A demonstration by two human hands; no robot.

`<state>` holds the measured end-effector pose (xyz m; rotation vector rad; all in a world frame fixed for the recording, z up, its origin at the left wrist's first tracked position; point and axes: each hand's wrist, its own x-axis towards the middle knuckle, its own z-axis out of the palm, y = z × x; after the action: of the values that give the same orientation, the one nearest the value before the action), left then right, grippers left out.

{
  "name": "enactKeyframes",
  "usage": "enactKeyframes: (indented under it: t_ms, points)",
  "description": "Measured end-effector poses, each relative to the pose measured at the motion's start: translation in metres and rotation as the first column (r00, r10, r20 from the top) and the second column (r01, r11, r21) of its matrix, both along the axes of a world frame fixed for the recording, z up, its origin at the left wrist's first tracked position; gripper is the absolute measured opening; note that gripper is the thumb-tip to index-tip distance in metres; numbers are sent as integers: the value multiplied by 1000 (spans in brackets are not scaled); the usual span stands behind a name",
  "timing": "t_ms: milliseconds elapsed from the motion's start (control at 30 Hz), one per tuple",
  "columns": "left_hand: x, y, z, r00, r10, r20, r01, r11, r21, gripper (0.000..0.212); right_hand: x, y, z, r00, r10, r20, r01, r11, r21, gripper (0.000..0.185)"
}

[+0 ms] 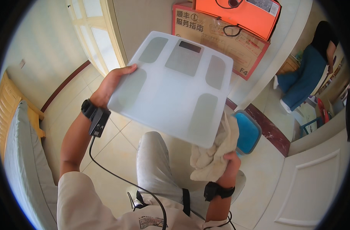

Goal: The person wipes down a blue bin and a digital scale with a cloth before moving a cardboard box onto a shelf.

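Note:
A white glass bathroom scale (pixel 169 89) with grey-green pads and a dark display is held up, tilted, before me. My left hand (pixel 110 83) grips its left edge, thumb on the top face and fingers hidden beneath. At the lower right corner of the scale, my right hand (pixel 231 165) clutches a crumpled beige cloth (pixel 211 162). The cloth lies against the right edge and partly behind it; whether it touches the underside is hidden.
Behind the scale stands a cardboard box (pixel 249 61) with an orange box (pixel 238 17) on it. A blue-topped stool or bin (pixel 247 132) is at the right, near a white door (pixel 310 184). Another person (pixel 307 66) stands beyond the doorway. A bed (pixel 28 161) is at left.

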<state>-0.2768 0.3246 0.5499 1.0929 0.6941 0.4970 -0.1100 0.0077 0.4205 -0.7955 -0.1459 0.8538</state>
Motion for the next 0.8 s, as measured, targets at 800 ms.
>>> enactKeyframes:
  t_ms: [800]
  points:
    - [98, 173, -26, 831, -229, -507, 489, 735, 470, 54, 8, 124, 86, 996, 67, 66, -67, 998, -1, 49]
